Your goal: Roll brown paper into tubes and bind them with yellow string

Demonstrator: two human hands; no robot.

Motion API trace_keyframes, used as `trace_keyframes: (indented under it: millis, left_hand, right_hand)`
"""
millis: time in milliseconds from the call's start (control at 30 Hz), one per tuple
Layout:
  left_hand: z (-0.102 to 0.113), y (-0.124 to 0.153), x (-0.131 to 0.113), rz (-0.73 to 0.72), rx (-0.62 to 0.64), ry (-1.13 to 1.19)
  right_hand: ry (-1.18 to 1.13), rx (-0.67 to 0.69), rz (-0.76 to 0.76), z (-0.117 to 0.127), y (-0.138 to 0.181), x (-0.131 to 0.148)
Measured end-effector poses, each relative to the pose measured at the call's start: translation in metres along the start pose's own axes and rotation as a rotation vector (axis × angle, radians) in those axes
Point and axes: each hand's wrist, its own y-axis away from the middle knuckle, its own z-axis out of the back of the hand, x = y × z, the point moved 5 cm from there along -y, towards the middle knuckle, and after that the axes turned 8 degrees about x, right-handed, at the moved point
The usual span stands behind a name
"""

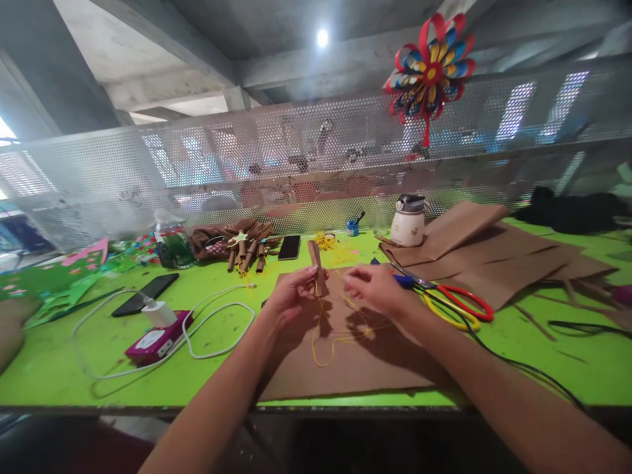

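My left hand [291, 297] pinches a narrow rolled piece of brown paper [315, 255], held upright and tilted slightly. Yellow string [323, 364] hangs from the paper roll and loops over a flat brown board [296, 382] below. To the right, my right hand [376, 288] has its fingers curled together, slightly blurred, with a strand of the yellow string at its fingertips. Scissors with red and yellow handles [464, 304] lie just right of this hand, beside a blue-handled tool [403, 281] partly hidden behind my wrist.
Brown paper sheets [498, 257] spread at right, near a white flask [408, 222]. Behind my hands are finished paper bundles [249, 253], a phone [289, 247] and a blue jar [352, 228]. At left, a white cable [197, 355] runs from a purple box [157, 342].
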Motion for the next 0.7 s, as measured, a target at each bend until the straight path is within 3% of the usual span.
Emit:
trace_keyframes:
  millis: [67, 133, 200, 267, 433, 700]
  left_hand:
    - [-0.002, 0.002, 0.000, 0.007, -0.025, 0.058]
    - [-0.005, 0.003, 0.002, 0.022, -0.047, 0.114]
    - [-0.008, 0.004, 0.003, 0.032, -0.076, 0.163]
    - [-0.009, 0.004, 0.004, 0.036, -0.097, 0.206]
    - [0.000, -0.004, 0.006, 0.023, -0.075, 0.265]
    - [0.012, -0.008, 0.016, 0.041, -0.048, 0.229]
  right_hand:
    - [0.118, -0.119, -0.030, 0.029, -0.012, -0.008]
    - [0.434, -0.144, -0.108, 0.053, -0.022, -0.018]
    - [0.842, 0.007, -0.249, 0.065, -0.028, -0.030]
    - [1.085, 0.137, -0.354, 0.072, -0.028, -0.042]
    - [1.209, 0.232, -0.402, 0.072, -0.021, -0.059]
    - [1.365, 0.233, -0.335, 0.071, -0.027, -0.076]
